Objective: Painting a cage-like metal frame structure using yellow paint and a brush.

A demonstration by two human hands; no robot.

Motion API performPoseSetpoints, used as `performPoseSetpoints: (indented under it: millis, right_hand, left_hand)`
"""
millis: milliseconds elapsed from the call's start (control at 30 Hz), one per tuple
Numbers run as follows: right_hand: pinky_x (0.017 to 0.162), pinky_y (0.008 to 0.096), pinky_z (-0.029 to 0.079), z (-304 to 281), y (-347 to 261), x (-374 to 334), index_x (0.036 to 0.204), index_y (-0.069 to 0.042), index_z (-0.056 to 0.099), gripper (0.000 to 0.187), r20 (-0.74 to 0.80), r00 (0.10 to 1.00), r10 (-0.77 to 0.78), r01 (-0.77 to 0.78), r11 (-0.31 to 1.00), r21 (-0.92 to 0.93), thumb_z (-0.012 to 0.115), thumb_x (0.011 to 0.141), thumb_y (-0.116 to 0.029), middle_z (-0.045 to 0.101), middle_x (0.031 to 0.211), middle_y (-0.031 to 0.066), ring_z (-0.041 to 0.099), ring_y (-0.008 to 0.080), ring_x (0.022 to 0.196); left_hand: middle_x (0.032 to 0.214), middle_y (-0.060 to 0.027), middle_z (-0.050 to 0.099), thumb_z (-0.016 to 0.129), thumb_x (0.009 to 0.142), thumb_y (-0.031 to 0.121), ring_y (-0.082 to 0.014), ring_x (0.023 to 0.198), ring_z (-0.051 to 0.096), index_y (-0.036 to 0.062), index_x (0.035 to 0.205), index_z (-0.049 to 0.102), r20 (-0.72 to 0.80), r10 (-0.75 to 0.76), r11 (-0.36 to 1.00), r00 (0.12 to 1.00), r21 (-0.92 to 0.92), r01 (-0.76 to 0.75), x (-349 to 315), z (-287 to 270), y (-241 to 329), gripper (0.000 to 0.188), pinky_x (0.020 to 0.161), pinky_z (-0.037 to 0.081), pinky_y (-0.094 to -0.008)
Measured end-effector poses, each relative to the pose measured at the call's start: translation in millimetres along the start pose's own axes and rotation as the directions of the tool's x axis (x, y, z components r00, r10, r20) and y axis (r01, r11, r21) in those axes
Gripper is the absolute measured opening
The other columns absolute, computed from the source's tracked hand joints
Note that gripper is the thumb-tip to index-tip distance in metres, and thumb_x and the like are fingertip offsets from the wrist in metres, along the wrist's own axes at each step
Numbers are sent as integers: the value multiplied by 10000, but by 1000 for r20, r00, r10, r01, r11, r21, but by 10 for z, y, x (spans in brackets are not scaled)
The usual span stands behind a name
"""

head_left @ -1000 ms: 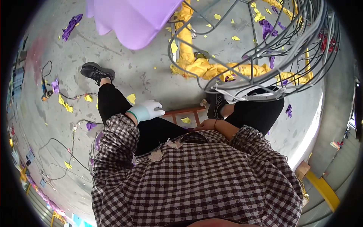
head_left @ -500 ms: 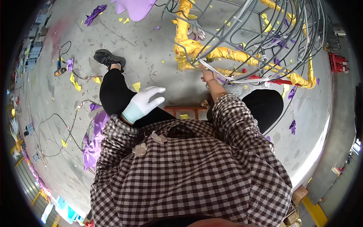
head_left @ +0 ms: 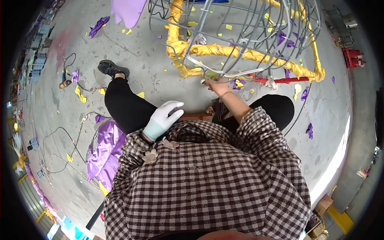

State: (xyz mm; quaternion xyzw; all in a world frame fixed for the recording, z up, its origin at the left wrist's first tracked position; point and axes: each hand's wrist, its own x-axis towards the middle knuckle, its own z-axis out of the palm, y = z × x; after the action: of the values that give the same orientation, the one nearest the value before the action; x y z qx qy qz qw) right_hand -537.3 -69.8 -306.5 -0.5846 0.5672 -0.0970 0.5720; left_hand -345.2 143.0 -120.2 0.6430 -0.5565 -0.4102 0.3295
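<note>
A large cage-like frame [head_left: 256,51] of bent grey metal wire stands at the upper right, its bottom edges wrapped in yellow cloth. At its near left corner my bare right hand [head_left: 217,87] is closed on a low grey wire; the fingertips are partly hidden. A white tube [head_left: 240,75] runs along the frame just above that hand. My left hand [head_left: 165,117], in a white glove, hovers over my lap with thumb and fingers apart, holding nothing. A red-wrapped bar [head_left: 286,81] lies along the frame's near side.
Purple satin cloth [head_left: 107,146] lies at my left beside loose cables. A power drill [head_left: 65,82] rests on the floor farther left. Purple and yellow scraps are scattered about. A purple sheet [head_left: 128,12] is at the top, a red machine [head_left: 353,59] at far right.
The wire frame has shifted left and tilted, with my right hand at its near corner. My gloved left hand has come down and to the right, nearer my lap.
</note>
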Motion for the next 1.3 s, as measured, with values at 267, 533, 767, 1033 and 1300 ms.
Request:
performPoseSetpoints:
  millis: [267,533,767,1033,1300]
  right_hand:
    - [577,242,501,-803,-1329,-2422,812,-17,532,268,282,937,-206,163,972,170,680,918,-213,604,704,26,637,104,630]
    - [578,213,483,-1019,-1995,-3458,873,10,509,259,285,793,-538,463,837,292,636,964,-197,590,755,22,619,66,639]
    - [606,229,488,-1318,-2542,-3648,1062,40,582,257,6,774,-634,634,774,-11,516,1024,-206,635,893,59,600,89,658]
    - [571,255,411,-1519,-2498,-3214,1207,-37,631,439,351,480,-804,853,333,-402,759,795,-116,544,848,50,494,115,641]
    - [583,271,415,-1425,-2808,-2867,1201,-73,632,503,775,366,-515,831,556,-24,809,730,-73,506,738,23,478,134,626]
  left_hand:
    - [999,-126,637,718,850,223,-210,854,631,32,1152,618,-108,-104,959,989,254,129,98,568,147,371,762,508,-310]
    - [822,-41,613,746,822,164,-138,688,608,6,1037,609,-242,89,984,966,173,-48,-120,421,592,300,666,499,-279]
    - [889,-20,634,711,872,102,-75,771,601,-9,1025,607,20,48,877,999,-480,-32,-85,138,987,216,668,496,-235]
    - [873,-21,659,710,870,86,-55,814,606,-4,1027,624,84,92,885,992,-464,-43,-85,69,1208,200,695,508,-241]
    - [711,-99,545,765,809,245,-202,640,556,16,934,589,121,190,968,974,-189,-165,116,13,1207,315,609,455,-344]
